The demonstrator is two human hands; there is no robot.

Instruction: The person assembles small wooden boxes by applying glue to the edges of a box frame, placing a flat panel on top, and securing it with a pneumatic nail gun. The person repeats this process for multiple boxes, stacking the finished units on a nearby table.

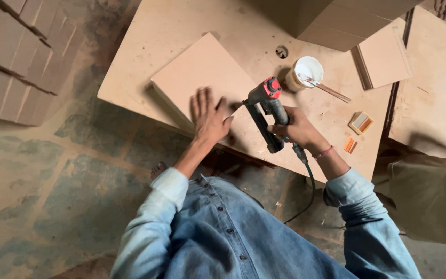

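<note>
My left hand (209, 118) lies flat, fingers spread, on the near corner of a tan wooden box (202, 75) that sits on a fibreboard worktable (181, 26). My right hand (296, 129) grips the handle of a black and red pneumatic nail gun (266, 106). The gun's nose points at the box's right edge, just beside my left fingertips. A black hose (311, 181) runs from the handle down past my right sleeve.
A white glue tub (305, 72) with a stick in it stands behind the gun. Small boxes of orange staples (361, 122) lie at right. Board stacks (383, 59) and a large box (347, 20) sit at the back. Stacked panels (11, 57) are on the floor left.
</note>
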